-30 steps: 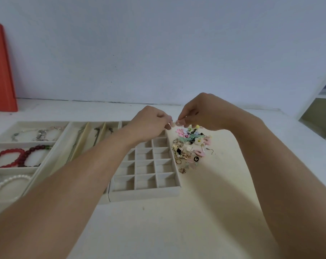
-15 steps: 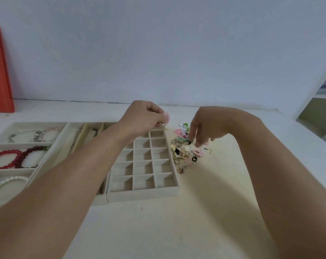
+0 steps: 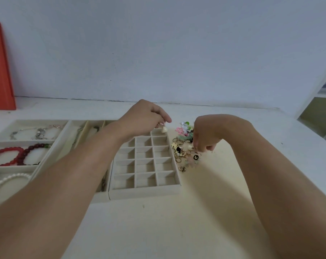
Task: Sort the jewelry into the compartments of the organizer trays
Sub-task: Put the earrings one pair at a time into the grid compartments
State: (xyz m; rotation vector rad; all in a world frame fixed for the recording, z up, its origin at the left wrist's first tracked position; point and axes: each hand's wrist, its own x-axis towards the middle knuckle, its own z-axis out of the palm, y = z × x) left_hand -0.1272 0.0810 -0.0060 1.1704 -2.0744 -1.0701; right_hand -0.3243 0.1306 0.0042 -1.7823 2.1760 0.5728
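Left hand [image 3: 145,118] pinches a cream heart earring [image 3: 164,129] above the far right compartment of the grid tray [image 3: 145,191]. Right hand [image 3: 205,135], fingers curled, picks in the jewelry pile [image 3: 184,146]; its hold is unclear.

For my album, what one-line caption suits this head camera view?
Left hand lowers a cream earring over the grid tray; right hand picks from the jewelry pile.

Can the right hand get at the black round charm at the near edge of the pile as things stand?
Probably yes. The right hand hangs over the jewelry pile, fingers curled just behind the black round charm, which lies exposed with nothing over it.
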